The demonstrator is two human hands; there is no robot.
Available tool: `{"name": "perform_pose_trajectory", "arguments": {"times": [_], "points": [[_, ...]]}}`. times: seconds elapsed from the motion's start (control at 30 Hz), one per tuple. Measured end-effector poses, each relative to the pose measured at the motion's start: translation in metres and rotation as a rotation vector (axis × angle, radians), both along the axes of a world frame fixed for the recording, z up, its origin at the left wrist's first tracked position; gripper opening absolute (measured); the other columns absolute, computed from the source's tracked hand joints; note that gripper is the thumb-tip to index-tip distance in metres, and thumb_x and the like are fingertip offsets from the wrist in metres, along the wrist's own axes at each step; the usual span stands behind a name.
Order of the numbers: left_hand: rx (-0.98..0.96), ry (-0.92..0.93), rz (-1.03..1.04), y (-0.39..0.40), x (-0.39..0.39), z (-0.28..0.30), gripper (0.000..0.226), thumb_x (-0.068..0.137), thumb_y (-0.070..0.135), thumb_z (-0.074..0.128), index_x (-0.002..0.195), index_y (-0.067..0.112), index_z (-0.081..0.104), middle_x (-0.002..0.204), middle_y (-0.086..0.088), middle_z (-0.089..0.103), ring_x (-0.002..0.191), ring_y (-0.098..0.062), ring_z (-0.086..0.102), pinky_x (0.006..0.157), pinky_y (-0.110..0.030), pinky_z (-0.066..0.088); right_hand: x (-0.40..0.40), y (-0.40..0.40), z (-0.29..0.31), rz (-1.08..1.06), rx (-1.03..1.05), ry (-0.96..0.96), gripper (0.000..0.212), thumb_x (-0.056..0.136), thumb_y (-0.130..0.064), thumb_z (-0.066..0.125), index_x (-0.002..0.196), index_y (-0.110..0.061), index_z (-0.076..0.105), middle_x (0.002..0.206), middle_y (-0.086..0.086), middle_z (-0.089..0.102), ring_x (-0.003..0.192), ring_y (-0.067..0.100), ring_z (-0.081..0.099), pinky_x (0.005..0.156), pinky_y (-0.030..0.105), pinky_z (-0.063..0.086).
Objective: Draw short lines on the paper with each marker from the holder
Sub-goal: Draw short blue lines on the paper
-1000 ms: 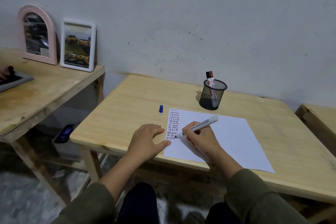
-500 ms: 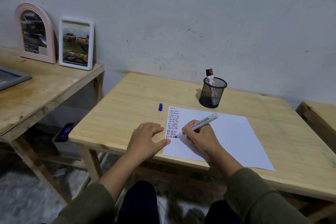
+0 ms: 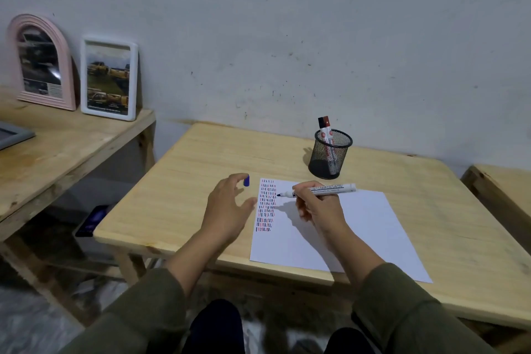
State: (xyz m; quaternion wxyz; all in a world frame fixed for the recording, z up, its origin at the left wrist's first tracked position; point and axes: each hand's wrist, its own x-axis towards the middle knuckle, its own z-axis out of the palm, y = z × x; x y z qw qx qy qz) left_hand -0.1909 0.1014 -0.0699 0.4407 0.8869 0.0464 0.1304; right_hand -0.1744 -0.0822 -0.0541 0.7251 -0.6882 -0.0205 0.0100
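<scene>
Wooden, pale and bare-grained, the worktop (image 3: 201,158) carries a white sheet of paper (image 3: 359,227) under the right hand (image 3: 319,207), which grips a white-barrelled blue-tipped marker (image 3: 321,189) lying almost level, its tip just above the rows of short red and blue lines (image 3: 265,204). Beside it the left hand (image 3: 227,207) hangs with fingers spread, fingertips at a small blue cap (image 3: 246,180). Beyond the right hand stands a black mesh holder (image 3: 330,154) with two capped markers (image 3: 326,131).

Looks like a plain home room: bare scuffed plaster wall (image 3: 287,23) at 12 o'clock, rough wooden tables (image 3: 201,158), 2 framed car photos (image 3: 109,77) propped at 10 o'clock.
</scene>
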Motion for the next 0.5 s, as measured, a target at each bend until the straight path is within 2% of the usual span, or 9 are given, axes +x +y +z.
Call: {"name": "perform_pose_trajectory", "arguments": {"times": [0.17,0.23,0.33,0.43,0.5], "points": [[-0.006,0.056,0.015,-0.002,0.041,0.005,0.044,0.089,0.013,0.057,0.131,0.025,0.049,0.139,-0.002,0.045,0.122,-0.016,0.051,0.079,-0.012,0.033,0.019,0.0,0.009,0.011,0.032,-0.043,0.016,0.087,-0.008,0.06,0.071,-0.011,0.061,0.053,0.004,0.051,0.044,0.014,0.044,0.044,0.024,0.036],[0.024,0.078,0.022,-0.001,0.056,0.0,0.039,0.089,0.012,0.056,0.127,0.023,0.053,0.135,-0.004,0.049,0.117,-0.017,0.052,0.08,-0.017,0.033,0.027,0.001,0.013,0.005,0.049,-0.041,0.017,0.087,-0.007,0.059,0.071,-0.011,0.061,0.052,0.004,0.051,0.043,0.014,0.044,0.044,0.024,0.035],[0.038,0.12,0.052,-0.001,0.073,-0.004,0.029,0.091,0.011,0.054,0.117,0.019,0.061,0.119,-0.005,0.06,0.099,-0.015,0.054,0.074,-0.015,0.036,0.038,0.001,0.019,-0.002,0.081,-0.039,0.02,0.087,-0.007,0.059,0.069,-0.013,0.063,0.054,0.005,0.051,0.043,0.015,0.043,0.044,0.024,0.035],[-0.091,0.097,0.091,-0.004,0.079,-0.001,0.023,0.091,0.008,0.052,0.108,0.014,0.066,0.1,-0.004,0.067,0.088,-0.015,0.06,0.075,-0.017,0.046,0.046,0.002,0.023,-0.006,0.1,-0.045,0.02,0.088,-0.005,0.058,0.071,-0.014,0.065,0.055,0.006,0.051,0.043,0.015,0.043,0.044,0.023,0.035],[-0.275,0.053,0.104,-0.01,0.08,0.007,0.02,0.09,0.008,0.054,0.105,0.012,0.067,0.09,-0.001,0.066,0.079,-0.011,0.063,0.064,-0.005,0.048,0.051,0.003,0.025,-0.005,0.11,-0.048,0.014,0.088,-0.003,0.057,0.078,-0.01,0.065,0.057,0.006,0.052,0.044,0.014,0.045,0.045,0.024,0.036]]}}
